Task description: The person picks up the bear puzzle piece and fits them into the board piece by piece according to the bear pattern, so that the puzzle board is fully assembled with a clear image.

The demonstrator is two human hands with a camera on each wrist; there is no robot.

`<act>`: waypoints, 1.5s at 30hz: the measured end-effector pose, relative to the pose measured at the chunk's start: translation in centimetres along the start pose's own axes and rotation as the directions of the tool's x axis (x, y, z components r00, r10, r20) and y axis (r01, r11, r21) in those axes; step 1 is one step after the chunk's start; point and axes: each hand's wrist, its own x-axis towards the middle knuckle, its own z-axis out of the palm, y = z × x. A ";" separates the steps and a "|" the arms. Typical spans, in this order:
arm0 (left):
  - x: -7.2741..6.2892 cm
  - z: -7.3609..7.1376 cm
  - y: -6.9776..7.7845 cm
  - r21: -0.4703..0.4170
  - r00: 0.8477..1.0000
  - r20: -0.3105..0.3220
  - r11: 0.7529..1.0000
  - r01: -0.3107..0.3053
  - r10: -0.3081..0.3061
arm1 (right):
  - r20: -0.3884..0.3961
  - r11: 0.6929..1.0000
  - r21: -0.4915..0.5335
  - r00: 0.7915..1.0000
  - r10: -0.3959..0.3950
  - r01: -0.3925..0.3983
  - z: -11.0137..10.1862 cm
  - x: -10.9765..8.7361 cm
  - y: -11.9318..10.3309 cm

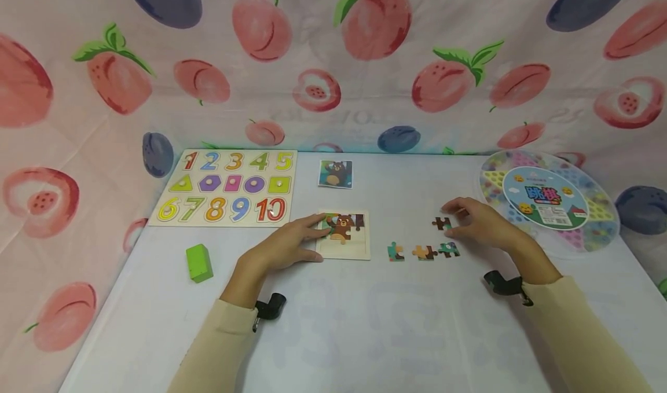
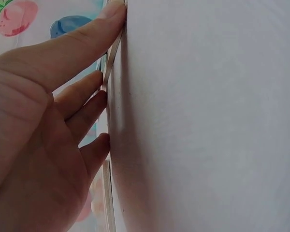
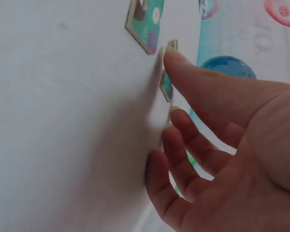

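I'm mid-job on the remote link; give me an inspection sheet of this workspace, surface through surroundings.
Surface: white tabletop, faint marks visible.
Job's things: square pale-wood puzzle tray, its bear picture partly filled in; four loose printed jigsaw pieces to its right; small square bear card behind it.
Clutter: pale-wood number-and-shape board and green rectangular block at left; round clear plastic box with blue label at right.
Grips: left grip, a bare hand, touches the tray's left side; right grip, also bare, is at the rearmost loose piece, contact unclear.
Cables: nothing seen.
Surroundings: fruit-printed cloth behind.
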 end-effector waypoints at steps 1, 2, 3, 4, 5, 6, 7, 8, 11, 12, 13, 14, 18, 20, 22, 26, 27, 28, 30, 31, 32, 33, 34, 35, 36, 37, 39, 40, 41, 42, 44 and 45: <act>0.0 0.0 0.0 0.003 1.000 0.000 1.000 -0.002 0.002 | -0.006 1.000 0.003 1.000 -0.006 0.006 0.1 0.0 0.1; 0.0 0.0 0.0 0.004 1.000 0.001 1.000 -0.003 0.003 | -0.012 1.000 0.005 1.000 -0.009 0.009 0.1 0.0 0.1; 0.0 0.0 0.0 0.006 1.000 0.000 1.000 -0.004 0.004 | -0.016 1.000 0.008 1.000 -0.011 0.011 0.2 0.0 0.1; 0.0 0.0 0.0 0.007 1.000 0.000 1.000 -0.005 0.005 | -0.021 1.000 0.011 1.000 -0.012 0.012 0.2 0.0 0.1; 0.0 0.0 0.0 0.010 1.000 0.002 1.000 -0.008 0.008 | -0.024 1.000 0.011 1.000 -0.013 0.013 0.2 0.0 0.1; 0.0 0.0 0.0 0.009 1.000 0.002 1.000 -0.009 0.009 | -0.027 1.000 0.011 1.000 -0.010 0.011 0.3 0.0 0.1; 0.0 0.0 0.0 0.010 1.000 0.003 1.000 -0.012 0.012 | -0.030 1.000 0.013 1.000 -0.009 0.009 0.3 0.0 0.2; 0.0 0.0 -0.1 0.010 1.000 0.004 1.000 -0.014 0.014 | -0.032 1.000 0.011 0.999 -0.007 0.007 0.3 -0.1 0.2; 0.1 0.0 -0.1 0.005 1.000 0.006 1.000 -0.014 0.013 | -0.035 1.000 0.012 0.999 -0.003 0.003 0.4 -0.1 0.3; 0.1 0.0 -0.1 0.002 1.000 0.006 1.000 -0.012 0.012 | -0.035 1.000 0.013 0.999 -0.002 0.002 0.4 -0.1 0.4; 0.1 0.0 -0.1 0.001 1.000 0.006 1.000 -0.010 0.010 | -0.035 1.000 0.013 0.999 -0.001 0.001 0.4 -0.1 0.4; 0.1 0.0 -0.1 -0.003 1.000 0.006 1.000 -0.006 0.006 | -0.035 1.000 0.013 0.999 0.002 -0.001 0.4 0.0 0.4; 0.0 0.1 -0.1 -0.014 1.000 0.006 1.000 0.002 -0.002 | -0.036 1.000 0.013 0.999 0.011 -0.010 0.5 0.0 0.4; 0.0 0.1 0.0 -0.017 1.000 0.006 1.000 0.002 -0.001 | -0.038 1.000 0.009 0.999 0.015 -0.014 0.6 0.0 0.4; 0.0 0.1 0.0 -0.014 1.000 0.005 1.000 -0.001 0.001 | -0.043 1.000 0.004 0.999 0.015 -0.015 0.7 -0.1 0.4; -0.1 0.0 0.1 -0.011 1.000 0.002 1.000 -0.001 0.001 | -0.052 1.000 -0.002 0.999 0.017 -0.017 0.8 -0.1 0.4; -0.1 0.0 0.1 -0.011 1.000 0.002 1.000 0.000 0.000 | -0.053 1.000 -0.002 0.998 0.019 -0.019 0.8 -0.1 0.3; -0.1 0.0 0.1 -0.012 1.000 0.001 1.000 0.001 -0.001 | -0.053 1.000 -0.003 0.998 0.020 -0.020 0.8 -0.1 0.3; -0.1 0.0 0.1 -0.015 1.000 0.001 1.000 0.003 -0.003 | -0.051 1.000 -0.004 0.998 0.027 -0.027 0.8 0.0 0.3; -0.1 0.0 0.0 -0.016 1.000 0.001 1.000 0.002 -0.002 | -0.047 1.000 -0.006 0.998 0.030 -0.031 0.8 0.0 0.2; -0.1 0.0 0.0 -0.015 1.000 0.001 1.000 0.001 -0.001 | -0.042 0.999 -0.006 0.999 0.033 -0.033 0.8 0.0 0.2; -0.1 0.0 0.0 -0.013 1.000 0.001 1.000 0.000 0.000 | -0.037 0.999 -0.005 0.999 0.037 -0.037 0.8 0.1 0.2; -0.1 0.1 -0.1 -0.013 1.000 0.001 1.000 -0.003 0.003 | -0.031 0.999 -0.005 0.999 0.036 -0.037 0.8 0.1 0.2; 0.0 0.1 -0.1 -0.013 1.000 0.001 1.000 -0.004 0.004 | -0.026 0.999 -0.002 0.999 0.037 -0.037 0.8 0.1 0.2; 0.0 0.1 -0.2 -0.012 1.000 0.001 1.000 -0.005 0.005 | -0.019 0.999 0.004 0.999 0.037 -0.037 0.7 0.2 0.2; 0.0 0.1 -0.2 -0.012 1.000 0.001 1.000 -0.007 0.007 | -0.014 0.999 0.010 0.999 0.034 -0.033 0.6 0.2 0.1; 0.0 0.1 -0.3 -0.013 1.000 -0.001 1.000 -0.007 0.007 | -0.006 0.999 0.026 1.000 0.029 -0.029 0.5 0.3 0.1; 0.0 0.2 -0.3 -0.013 1.000 -0.002 1.000 -0.009 0.009 | -0.005 0.999 0.033 1.000 0.026 -0.026 0.4 0.3 0.1; 0.0 0.1 -0.3 -0.014 1.000 -0.004 1.000 -0.008 0.008 | -0.004 0.999 0.038 1.000 0.027 -0.026 0.3 0.3 0.1; 0.0 0.2 -0.4 -0.013 1.000 -0.005 1.000 -0.010 0.010 | -0.006 0.999 0.042 1.000 0.025 -0.025 0.2 0.3 0.1; 0.0 0.1 -0.4 -0.010 1.000 -0.007 1.000 -0.012 0.012 | -0.011 0.998 0.050 1.000 0.024 -0.024 0.1 0.4 0.1; 0.0 0.1 -0.4 -0.009 1.000 -0.007 1.000 -0.011 0.010 | -0.015 0.998 0.057 1.000 0.027 -0.026 0.1 0.5 0.1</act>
